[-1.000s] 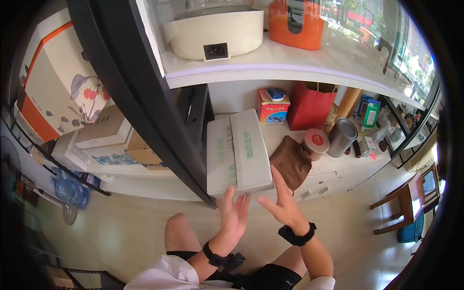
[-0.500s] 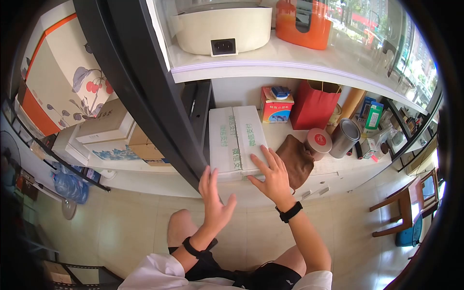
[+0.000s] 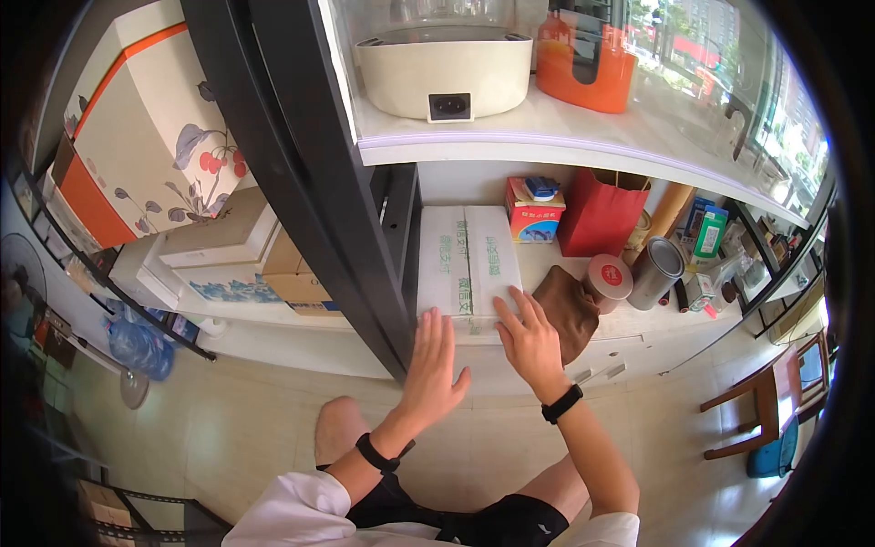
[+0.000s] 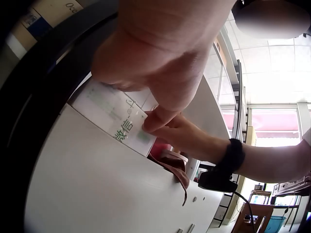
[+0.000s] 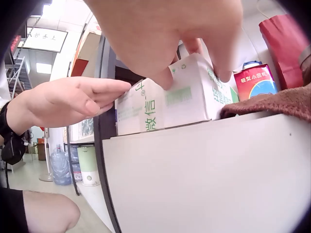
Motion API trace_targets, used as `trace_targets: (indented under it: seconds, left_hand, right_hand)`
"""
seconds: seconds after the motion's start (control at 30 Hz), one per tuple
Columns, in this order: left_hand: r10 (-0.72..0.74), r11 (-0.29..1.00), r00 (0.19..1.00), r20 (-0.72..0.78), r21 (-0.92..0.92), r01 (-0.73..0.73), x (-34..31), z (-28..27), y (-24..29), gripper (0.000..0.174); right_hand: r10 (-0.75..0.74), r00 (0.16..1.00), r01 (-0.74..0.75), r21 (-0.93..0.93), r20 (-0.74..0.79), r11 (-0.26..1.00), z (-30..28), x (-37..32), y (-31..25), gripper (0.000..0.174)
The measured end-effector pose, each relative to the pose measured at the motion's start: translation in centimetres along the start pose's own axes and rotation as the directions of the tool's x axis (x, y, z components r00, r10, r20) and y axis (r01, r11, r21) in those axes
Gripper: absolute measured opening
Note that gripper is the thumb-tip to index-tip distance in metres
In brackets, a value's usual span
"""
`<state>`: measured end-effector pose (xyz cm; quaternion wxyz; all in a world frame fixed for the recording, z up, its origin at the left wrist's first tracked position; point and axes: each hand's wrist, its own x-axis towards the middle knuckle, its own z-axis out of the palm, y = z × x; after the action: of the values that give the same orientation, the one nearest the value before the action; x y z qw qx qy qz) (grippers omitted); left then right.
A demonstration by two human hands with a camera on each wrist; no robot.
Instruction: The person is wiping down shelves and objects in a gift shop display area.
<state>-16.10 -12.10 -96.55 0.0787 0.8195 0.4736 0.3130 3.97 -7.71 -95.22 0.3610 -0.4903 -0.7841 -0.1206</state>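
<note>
A white carton with green print lies flat on the low white cabinet, against the black post. My left hand has its fingers extended at the carton's near left edge, thumb spread apart. On the near right part of the carton's top rest the fingers of my right hand, spread and slightly bent. The right wrist view shows the carton's printed front side flush near the cabinet's front edge, with the left hand beside its left end. Neither hand grips anything.
Right of the carton are a brown cloth, a round tin, a grey can, a red bag and a small red box. A glass-fronted shelf overhangs the cabinet. The black post stands left.
The carton, tilted toward me a second ago, has gone down flat and back onto the cabinet. My right hand has moved from its side onto its top; my left hand has straightened its fingers.
</note>
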Motion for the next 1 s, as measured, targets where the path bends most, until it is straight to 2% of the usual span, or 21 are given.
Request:
trace_targets:
  seconds: [0.17,0.47,0.7,0.8,0.9,1.0]
  left_hand:
    - [0.010,1.000,1.000,0.015,0.019,-0.011,2.0,1.0,-0.2,0.091]
    - [0.032,0.999,0.999,-0.023,0.042,-0.031,1.3,0.9,-0.6,0.087]
    - [-0.017,0.999,1.000,-0.014,0.037,0.017,3.2,1.1,-1.6,0.089]
    - [-0.021,0.998,0.999,-0.046,0.063,0.024,3.9,1.9,-1.8,0.088]
    - [-0.058,0.980,0.998,-0.018,0.192,0.060,3.7,1.9,-1.4,0.087]
    - [-0.055,0.985,0.995,-0.085,0.158,0.068,3.3,2.6,-1.7,0.084]
  right_hand:
    - [0.024,1.000,-0.024,-0.027,0.002,0.999,1.0,1.0,1.5,0.042]
    - [0.068,0.997,-0.067,-0.002,0.022,0.998,-0.3,-0.2,-0.8,0.047]
    - [0.054,0.998,-0.055,-0.077,-0.015,0.995,1.6,1.6,0.5,0.041]
    - [0.080,0.997,-0.080,-0.053,-0.001,0.995,2.1,2.2,0.9,0.039]
    - [0.081,0.997,-0.081,0.028,0.012,0.996,1.8,2.4,1.4,0.038]
    - [0.093,0.995,-0.094,0.023,0.042,0.995,1.7,2.6,1.4,0.037]
